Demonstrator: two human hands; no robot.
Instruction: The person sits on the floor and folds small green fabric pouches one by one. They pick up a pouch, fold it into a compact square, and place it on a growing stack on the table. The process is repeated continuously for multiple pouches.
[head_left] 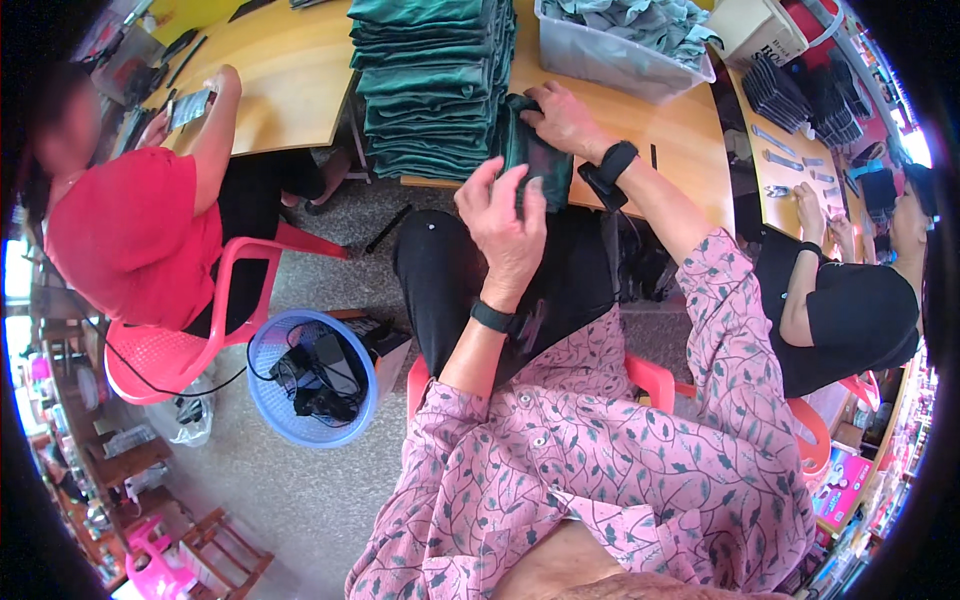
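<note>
My left hand (505, 220) is raised over my lap, its fingers bent a little and spread, holding nothing. Just beyond it, at the table's near edge, lies a dark green folded cloth (540, 165). My right hand (568, 122) reaches over from the right, its fingertips at the far end of that cloth and its fingers apart. To the left of the cloth rises a tall stack of folded green cloths (430, 95). The underside of my right hand is hidden, so any grip there does not show.
A translucent bin (625, 70) heaped with grey-green cloth stands on the wooden table (690, 150). At left, a person in red (140, 235) sits on a pink chair. A blue basket (262, 385) with cables is on the floor. Another person (850, 310) works at right.
</note>
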